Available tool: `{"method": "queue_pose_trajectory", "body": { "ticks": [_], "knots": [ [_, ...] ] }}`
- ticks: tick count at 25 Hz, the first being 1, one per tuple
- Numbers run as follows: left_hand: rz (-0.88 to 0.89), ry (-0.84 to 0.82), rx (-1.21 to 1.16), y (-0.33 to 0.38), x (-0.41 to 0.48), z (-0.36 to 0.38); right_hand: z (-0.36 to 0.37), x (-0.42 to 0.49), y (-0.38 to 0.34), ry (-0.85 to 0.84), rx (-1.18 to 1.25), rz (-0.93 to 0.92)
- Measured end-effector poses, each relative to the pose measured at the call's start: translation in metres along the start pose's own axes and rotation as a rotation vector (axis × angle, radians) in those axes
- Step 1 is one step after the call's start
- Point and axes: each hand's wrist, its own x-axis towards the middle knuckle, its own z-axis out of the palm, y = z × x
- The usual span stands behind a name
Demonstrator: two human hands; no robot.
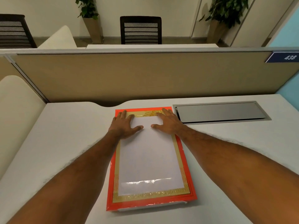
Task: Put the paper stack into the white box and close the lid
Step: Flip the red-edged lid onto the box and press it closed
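The box (151,160) is seen lying flat on the desk (56,143) — lid down, red-edged with a gold border and a white centre. Both hands are laid flat on its far end, fingers spread, nothing gripped — the left hand (123,125) at the far-left corner, the right hand (168,122) at the far-right.

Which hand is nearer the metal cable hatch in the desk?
Right. The right hand lies on the box's far right corner, beside the hatch; the left hand is on the far left corner.

Flat box (151,159) with red edge and white top on a desk (64,143), left hand (123,125) and right hand (168,122) spread flat on its far end; grey hatch (221,112) just right of it
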Motion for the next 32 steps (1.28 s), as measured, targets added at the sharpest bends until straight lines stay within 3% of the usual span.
{"method": "queue_pose_trajectory", "body": {
  "ticks": [5,11,16,23,32],
  "knots": [
    [0.011,-0.004,-0.017,0.004,-0.02,-0.001,0.002,-0.019,0.0,0.057,0.02,-0.023],
    [0.076,0.145,-0.231,0.02,-0.101,0.04,0.042,-0.108,0.003,0.158,0.185,-0.046],
    [0.11,0.236,-0.183,0.037,-0.163,0.069,0.072,-0.166,-0.004,0.2,0.108,-0.003],
    [0.091,0.213,-0.125,0.041,-0.183,0.08,0.095,-0.204,-0.016,0.227,-0.028,0.024],
    [0.06,0.191,-0.114,0.046,-0.184,0.074,0.089,-0.207,-0.021,0.218,-0.032,0.036]
  ]
}}
